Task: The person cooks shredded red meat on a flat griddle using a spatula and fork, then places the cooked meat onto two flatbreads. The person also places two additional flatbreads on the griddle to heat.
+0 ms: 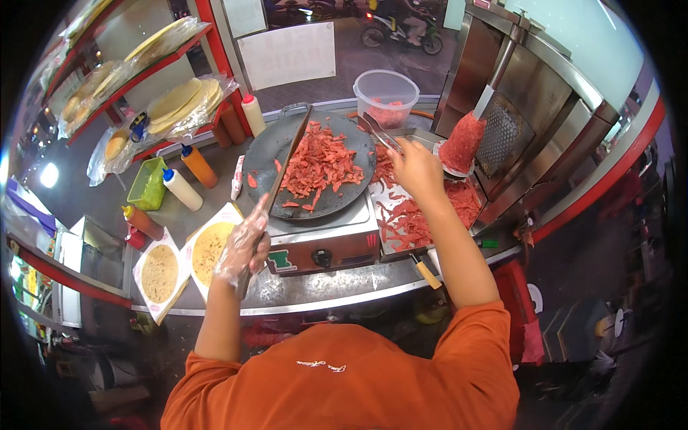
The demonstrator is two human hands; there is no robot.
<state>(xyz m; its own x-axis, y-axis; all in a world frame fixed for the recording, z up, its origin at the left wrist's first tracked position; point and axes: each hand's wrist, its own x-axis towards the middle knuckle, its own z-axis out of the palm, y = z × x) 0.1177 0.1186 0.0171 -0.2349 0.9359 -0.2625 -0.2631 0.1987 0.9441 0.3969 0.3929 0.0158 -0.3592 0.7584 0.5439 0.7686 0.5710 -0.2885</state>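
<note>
My left hand (246, 242), in a clear plastic glove, is closed around a long knife (292, 150). The blade slants up over the left part of a round dark griddle pan (276, 132). A heap of shredded reddish meat (322, 161) lies in the pan. My bare right hand (417, 168) grips metal tongs (380, 130), whose tips point up and left, between the pan and a clear plastic tub (387, 93) with some meat in it. Below my right forearm, more meat strips (412, 222) cover a metal tray. Two flatbreads (160, 274) on paper lie left of my gloved hand.
A meat cone on a vertical spit (462, 143) stands by the metal grill at right. Squeeze bottles (183, 190) and a green basket (147, 185) stand at left, beneath red shelves with bagged flatbreads (175, 100). A wooden-handled tool (426, 272) lies at the counter's front edge.
</note>
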